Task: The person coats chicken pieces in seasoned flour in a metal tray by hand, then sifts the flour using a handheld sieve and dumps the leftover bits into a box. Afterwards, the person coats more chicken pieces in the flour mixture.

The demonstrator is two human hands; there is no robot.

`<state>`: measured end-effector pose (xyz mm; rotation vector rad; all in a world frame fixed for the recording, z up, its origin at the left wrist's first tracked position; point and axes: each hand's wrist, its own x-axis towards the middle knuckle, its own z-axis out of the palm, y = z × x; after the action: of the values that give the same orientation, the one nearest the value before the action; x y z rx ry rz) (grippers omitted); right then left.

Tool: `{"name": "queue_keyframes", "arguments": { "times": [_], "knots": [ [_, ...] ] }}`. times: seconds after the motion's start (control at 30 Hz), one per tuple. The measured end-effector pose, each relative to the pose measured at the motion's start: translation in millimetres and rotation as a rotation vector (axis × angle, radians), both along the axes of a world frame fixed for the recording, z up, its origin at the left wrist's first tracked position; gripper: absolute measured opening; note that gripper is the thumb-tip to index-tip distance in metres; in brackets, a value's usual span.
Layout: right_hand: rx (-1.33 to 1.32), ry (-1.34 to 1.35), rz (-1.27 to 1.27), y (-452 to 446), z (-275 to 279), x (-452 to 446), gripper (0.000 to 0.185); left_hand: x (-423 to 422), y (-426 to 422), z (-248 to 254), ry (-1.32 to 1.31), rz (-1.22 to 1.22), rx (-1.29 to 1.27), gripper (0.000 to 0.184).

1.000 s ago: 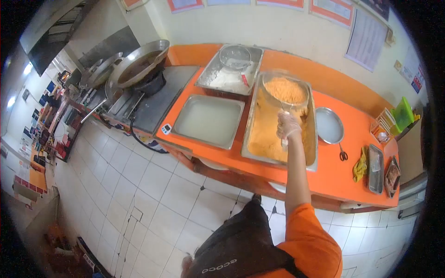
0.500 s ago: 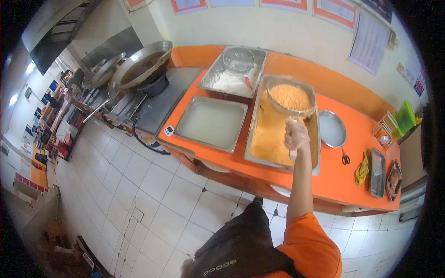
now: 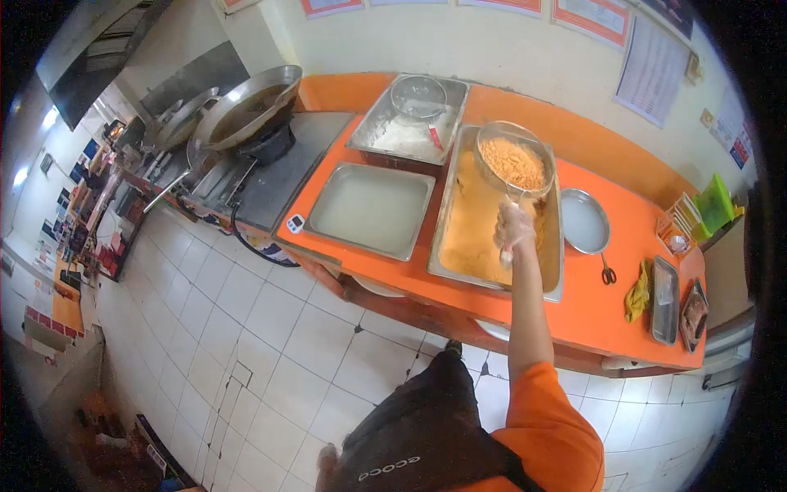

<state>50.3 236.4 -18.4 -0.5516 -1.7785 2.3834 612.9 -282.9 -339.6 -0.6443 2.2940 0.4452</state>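
Note:
My right hand (image 3: pixel 514 230), in a clear plastic glove, is wrapped round the handle of a large mesh strainer (image 3: pixel 489 141). Orange crumbs or shreds (image 3: pixel 515 164) lie in the strainer's bowl. It is held over a deep metal tray (image 3: pixel 437 261) that contains orange-yellow powder (image 3: pixel 475 230). Low in the view, beside the dark apron, hangs my left hand (image 3: pixel 329 459); it is only partly visible and its fingers cannot be made out.
Left of the powder tray are a pan of cloudy liquid (image 3: pixel 373 211) and a tray of white flour (image 3: pixel 406 139) with another strainer (image 3: pixel 418 97). Rightward lie a round pan (image 3: pixel 584 221), scissors (image 3: pixel 607 272) and a yellow cloth (image 3: pixel 637 297). A large wok (image 3: pixel 246 111) stands on the stove.
The strainer has shifted slightly, and the crumbs in it have gone from a blurred, level mass to a sharper, lower heap. My right hand keeps its grip on the handle.

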Motion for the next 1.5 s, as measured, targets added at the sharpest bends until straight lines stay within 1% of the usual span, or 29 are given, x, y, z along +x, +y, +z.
{"name": "queue_keyframes", "arguments": {
  "times": [0.03, 0.13, 0.2, 0.27, 0.3, 0.4, 0.43, 0.47, 0.5, 0.53, 0.57, 0.6, 0.67, 0.7, 0.73, 0.8, 0.83, 0.93, 0.97, 1.03, 1.07, 1.1, 1.2, 1.23, 1.27, 1.33, 1.37, 1.47, 1.5],
  "knots": [
    [-0.159, 0.009, 0.074, 7.1, 15.3, 7.1, 0.024, 1.9, 0.0, -2.7, 0.042, 0.016, 0.030, 0.010],
    [-0.116, -0.064, -0.046, -1.6, 24.4, 12.9, 0.022, 4.9, -2.5, -6.0, 0.163, 0.028, 0.085, 0.013],
    [0.046, -0.029, -0.065, 1.5, 2.4, 11.6, 0.019, 12.6, -5.2, -16.2, 0.222, -0.039, 0.092, 0.017],
    [0.177, 0.023, -0.048, 16.6, -3.6, -4.3, 0.018, 2.4, -3.3, -35.2, 0.213, -0.022, 0.092, 0.017],
    [-0.177, -0.042, -0.007, -4.4, 52.9, 27.5, 0.022, -4.6, -2.4, -46.1, 0.214, -0.008, 0.090, 0.017],
    [-0.074, -0.053, 0.050, -5.7, 12.4, 17.3, 0.025, 29.9, -11.6, -40.8, 0.138, 0.009, 0.077, 0.019],
    [-0.004, -0.006, -0.030, -6.6, 8.8, 11.1, 0.027, 34.2, -11.5, -39.5, 0.044, 0.141, 0.081, 0.027],
    [-0.038, -0.025, -0.015, 1.3, 11.0, 6.7, 0.027, 23.4, -11.2, -43.1, 0.079, 0.103, 0.088, 0.025],
    [-0.072, -0.046, 0.006, -2.3, 43.3, 19.5, 0.027, 20.4, -11.4, -45.5, 0.109, 0.081, 0.089, 0.023],
    [-0.109, -0.097, 0.025, -5.5, 54.4, 34.5, 0.027, 24.5, -11.9, -47.9, 0.127, 0.066, 0.085, 0.022],
    [-0.071, -0.160, -0.030, -1.3, 23.7, 14.3, 0.027, 22.0, -10.4, -50.2, 0.146, 0.047, 0.085, 0.020],
    [-0.166, -0.101, 0.048, 6.9, 9.2, 8.7, 0.026, 17.9, -9.2, -55.4, 0.155, 0.004, 0.049, 0.019],
    [-0.354, 0.024, 0.211, 21.6, -9.4, 2.9, 0.024, 39.2, -3.3, -56.3, 0.475, -0.199, 0.031, 0.017],
    [-0.217, 0.042, 0.135, 18.9, -8.9, -1.6, 0.023, 24.7, -3.3, -58.5, 0.661, -0.298, 0.009, 0.016],
    [-0.075, 0.047, 0.057, 16.3, -8.5, -6.2, 0.023, 16.0, -7.6, -54.7, 0.561, -0.236, 0.010, 0.015],
    [-0.034, -0.066, 0.035, -2.0, 5.8, 11.4, 0.022, 19.8, -14.6, -42.4, 0.324, -0.121, 0.021, 0.013],
    [-0.023, -0.047, 0.046, -4.4, 3.8, 12.4, 0.022, 22.4, -5.8, -43.7, 0.325, 0.028, 0.051, 0.013],
    [-0.121, -0.067, 0.042, -6.1, 42.6, 31.1, 0.021, 9.8, -10.1, -39.4, 0.342, -0.084, 0.186, 0.016],
    [-0.124, -0.063, -0.014, -12.1, 35.7, 28.2, 0.022, 17.1, -13.3, -37.1, 0.255, -0.051, 0.138, 0.016],
    [-0.123, -0.065, 0.010, -6.2, 7.9, 15.8, 0.023, 10.0, -10.4, -36.4, 0.093, -0.002, 0.053, 0.018],
    [-0.118, -0.053, 0.023, 0.9, -1.5, 7.6, 0.024, 9.8, -9.1, -34.2, 0.075, 0.006, 0.053, 0.018],
    [-0.109, -0.065, 0.014, -2.3, 24.9, 17.6, 0.023, 4.0, -10.2, -35.4, 0.090, 0.004, 0.063, 0.019],
    [-0.146, -0.019, 0.025, -6.0, 15.0, 20.4, 0.020, 8.8, -13.9, -35.7, 0.087, 0.004, 0.070, 0.019],
    [-0.137, -0.004, -0.049, -11.9, 15.3, 17.6, 0.022, 10.5, -12.9, -35.5, 0.084, 0.004, 0.073, 0.019],
    [-0.149, -0.030, -0.043, -7.6, 19.8, 22.9, 0.024, 10.4, -11.2, -34.7, 0.085, -0.003, 0.077, 0.019],
    [-0.187, -0.061, -0.019, -10.9, 53.6, 35.1, 0.026, 3.2, -10.4, -31.4, 0.094, 0.000, 0.086, 0.019],
    [-0.154, -0.102, -0.029, -16.5, 51.7, 35.5, 0.028, 5.6, -10.7, -31.6, 0.093, 0.002, 0.085, 0.019],
    [-0.097, -0.051, 0.054, -6.2, 19.5, 17.0, 0.028, 3.3, -12.3, -31.2, 0.086, -0.002, 0.083, 0.020],
    [-0.076, -0.011, 0.026, -9.5, 41.5, 27.2, 0.027, -2.8, -13.2, -33.1, 0.094, -0.007, 0.089, 0.020]
  ]
}}
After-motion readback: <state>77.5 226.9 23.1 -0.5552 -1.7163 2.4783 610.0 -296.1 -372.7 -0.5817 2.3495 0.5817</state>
